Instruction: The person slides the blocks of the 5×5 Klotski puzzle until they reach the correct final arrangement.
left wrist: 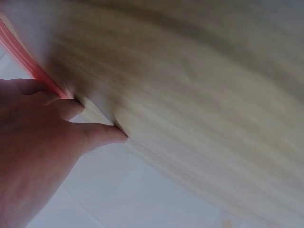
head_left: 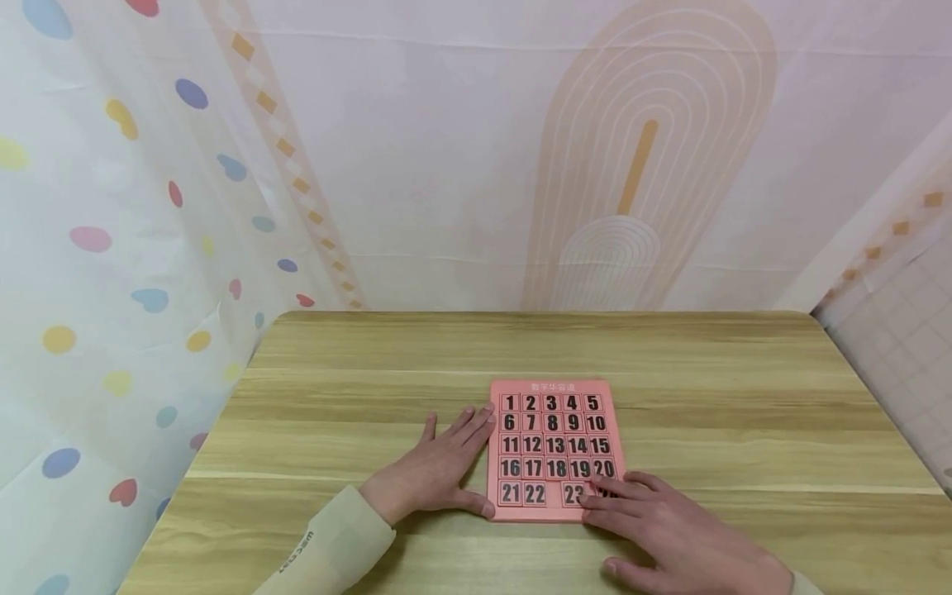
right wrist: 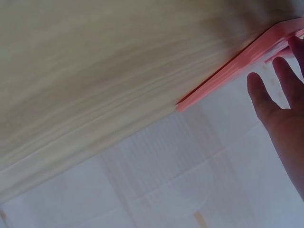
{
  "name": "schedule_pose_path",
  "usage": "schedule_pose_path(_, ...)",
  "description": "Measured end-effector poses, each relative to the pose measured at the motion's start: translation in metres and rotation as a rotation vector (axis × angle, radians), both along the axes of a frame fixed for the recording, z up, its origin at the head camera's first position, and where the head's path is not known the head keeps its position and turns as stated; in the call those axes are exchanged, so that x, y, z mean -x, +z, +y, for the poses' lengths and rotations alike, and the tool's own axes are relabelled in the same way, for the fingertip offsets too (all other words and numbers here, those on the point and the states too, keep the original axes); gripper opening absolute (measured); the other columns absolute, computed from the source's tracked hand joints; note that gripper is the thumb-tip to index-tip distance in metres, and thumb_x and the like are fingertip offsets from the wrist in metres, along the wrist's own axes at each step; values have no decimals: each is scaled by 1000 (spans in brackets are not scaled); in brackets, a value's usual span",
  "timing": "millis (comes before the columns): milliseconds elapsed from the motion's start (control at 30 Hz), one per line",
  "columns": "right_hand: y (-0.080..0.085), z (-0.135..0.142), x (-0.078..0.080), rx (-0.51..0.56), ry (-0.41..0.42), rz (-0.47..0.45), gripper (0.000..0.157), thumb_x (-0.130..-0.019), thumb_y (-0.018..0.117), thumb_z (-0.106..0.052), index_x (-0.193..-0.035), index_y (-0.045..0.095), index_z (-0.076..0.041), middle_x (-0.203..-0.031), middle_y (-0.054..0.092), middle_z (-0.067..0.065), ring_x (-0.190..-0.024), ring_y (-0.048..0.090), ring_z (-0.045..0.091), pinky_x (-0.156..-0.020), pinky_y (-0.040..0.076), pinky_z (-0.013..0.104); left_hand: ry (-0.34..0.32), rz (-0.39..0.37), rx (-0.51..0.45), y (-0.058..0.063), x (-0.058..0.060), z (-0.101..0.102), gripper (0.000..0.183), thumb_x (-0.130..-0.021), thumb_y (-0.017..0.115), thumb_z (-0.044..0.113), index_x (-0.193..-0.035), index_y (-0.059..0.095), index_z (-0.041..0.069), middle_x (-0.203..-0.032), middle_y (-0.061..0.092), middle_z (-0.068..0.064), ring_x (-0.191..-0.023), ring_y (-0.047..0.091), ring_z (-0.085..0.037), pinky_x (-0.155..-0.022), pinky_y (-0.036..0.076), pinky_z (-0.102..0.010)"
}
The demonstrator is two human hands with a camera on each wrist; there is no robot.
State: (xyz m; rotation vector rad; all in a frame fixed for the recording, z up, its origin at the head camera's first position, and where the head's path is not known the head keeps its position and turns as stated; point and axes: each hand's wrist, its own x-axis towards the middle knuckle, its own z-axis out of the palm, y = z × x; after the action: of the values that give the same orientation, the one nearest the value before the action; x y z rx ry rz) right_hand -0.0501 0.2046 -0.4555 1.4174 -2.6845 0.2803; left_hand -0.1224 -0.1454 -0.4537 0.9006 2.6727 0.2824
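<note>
A pink number slide puzzle point(head_left: 550, 516) lies flat on the table, its numbered tiles in rows that rise from 1 at the top left. In the bottom row, a gap shows between the 22 tile point(head_left: 534, 494) and the 23 tile point(head_left: 571, 493). My left hand point(head_left: 435, 469) is spread along the puzzle's left side, fingertips and thumb tip at the frame's edge. Over the lower right corner reaches my right hand point(head_left: 669, 529), its fingertips at the 23 and 24 tiles and partly hiding the 24. The right wrist view shows those fingers point(right wrist: 260, 95) extended above the pink frame.
The wood-grain table point(head_left: 372, 355) extends around the puzzle on all sides. Behind it hangs a pale patterned cloth point(head_left: 446, 165), and a dotted cloth point(head_left: 111, 330) hangs on the left. A light tiled surface point(head_left: 907, 330) shows beyond the right edge.
</note>
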Motion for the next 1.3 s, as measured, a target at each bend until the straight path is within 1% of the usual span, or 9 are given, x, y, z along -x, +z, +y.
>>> schedule_pose_path(133, 1, -2, 1, -4, 2, 0, 45, -102, 60, -50, -137, 68, -22, -142, 63, -8, -132, 59, 16, -108, 46, 46, -4, 6, 0, -1, 0, 0, 121, -79, 73, 72, -164, 23, 3, -173, 13, -11, -157, 15, -36, -117, 14, -75)
schedule_pose_path(233, 2, -4, 1, -11, 4, 1, 46, -103, 59, -51, -138, 67, -23, -145, 62, -7, -134, 57, 18, -109, 45, 47, -8, 11, -1, -1, 0, -1, 120, -79, 73, 72, -164, 24, 3, -173, 13, -12, -157, 16, -36, -117, 14, -75)
schedule_pose_path(567, 3, -10, 2, -26, -2, -38, 47, -104, 56, -52, -141, 65, -24, -149, 59, -4, -137, 55, 20, -110, 45, 51, -7, 7, -8, -2, 0, -1, 121, -78, 73, 72, -164, 24, 2, -173, 13, -12, -157, 15, -36, -117, 14, -76)
schedule_pose_path(733, 3, -12, 2, -17, 2, -20, 48, -103, 58, -53, -140, 66, -24, -149, 59, -3, -137, 55, 23, -109, 45, 51, -10, 12, -10, -2, 0, -1, 121, -78, 74, 72, -164, 24, 2, -173, 14, -12, -157, 16, -37, -117, 15, -76)
schedule_pose_path(967, 2, -14, 2, -15, 3, -17, 48, -103, 57, -53, -140, 66, -24, -148, 59, -3, -138, 54, 20, -111, 42, 49, -7, 9, -7, -2, 0, -1, 120, -78, 74, 71, -164, 24, 2, -173, 13, -12, -157, 15, -36, -117, 13, -76)
schedule_pose_path(1300, 2, -16, 2, -14, 4, -32, 48, -104, 56, -53, -140, 66, -23, -148, 59, -3, -138, 54, 21, -111, 42, 51, -3, 7, -6, -4, 0, -1, 121, -78, 74, 71, -164, 23, 3, -173, 12, -11, -158, 14, -35, -118, 13, -75)
